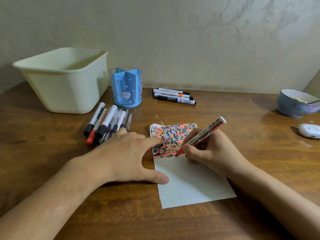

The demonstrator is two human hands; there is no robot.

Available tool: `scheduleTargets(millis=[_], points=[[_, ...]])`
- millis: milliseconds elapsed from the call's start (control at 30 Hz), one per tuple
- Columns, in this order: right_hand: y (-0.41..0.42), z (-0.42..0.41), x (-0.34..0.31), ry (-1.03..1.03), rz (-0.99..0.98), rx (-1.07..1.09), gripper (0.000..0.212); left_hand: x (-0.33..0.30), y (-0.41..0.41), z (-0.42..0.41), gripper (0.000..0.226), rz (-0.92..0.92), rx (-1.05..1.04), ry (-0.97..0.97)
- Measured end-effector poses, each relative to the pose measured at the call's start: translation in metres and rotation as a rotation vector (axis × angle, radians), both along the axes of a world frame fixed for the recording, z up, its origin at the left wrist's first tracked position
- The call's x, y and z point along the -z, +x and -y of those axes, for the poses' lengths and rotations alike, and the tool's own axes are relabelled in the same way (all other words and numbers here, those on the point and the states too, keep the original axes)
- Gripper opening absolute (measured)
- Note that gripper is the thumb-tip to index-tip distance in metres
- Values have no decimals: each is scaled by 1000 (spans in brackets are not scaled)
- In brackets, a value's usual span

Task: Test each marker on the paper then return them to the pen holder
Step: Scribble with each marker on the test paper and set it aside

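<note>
Left hand (124, 153) flat, right hand (207, 149) curled.

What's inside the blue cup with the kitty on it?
The blue pen holder looks empty: through its clear wall only the blue dividers show, no markers. The very bottom of the back compartments is hidden by the dividers. The markers lie outside it on the table.
</note>
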State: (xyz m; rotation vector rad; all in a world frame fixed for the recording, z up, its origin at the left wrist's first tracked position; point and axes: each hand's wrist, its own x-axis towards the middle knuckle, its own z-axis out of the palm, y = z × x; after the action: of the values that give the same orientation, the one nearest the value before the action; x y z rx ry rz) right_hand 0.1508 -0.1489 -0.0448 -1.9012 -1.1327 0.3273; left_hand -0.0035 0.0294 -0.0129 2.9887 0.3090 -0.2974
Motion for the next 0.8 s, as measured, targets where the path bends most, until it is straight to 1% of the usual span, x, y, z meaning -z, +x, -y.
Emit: scheduleTargets(millis=[167, 800], points=[[-1, 1, 0, 29, -12, -4, 4, 1, 1, 0, 101, -5, 4, 14], [0, -1, 0, 1, -1, 17, 5, 3, 1, -2, 102, -1, 6, 1]])
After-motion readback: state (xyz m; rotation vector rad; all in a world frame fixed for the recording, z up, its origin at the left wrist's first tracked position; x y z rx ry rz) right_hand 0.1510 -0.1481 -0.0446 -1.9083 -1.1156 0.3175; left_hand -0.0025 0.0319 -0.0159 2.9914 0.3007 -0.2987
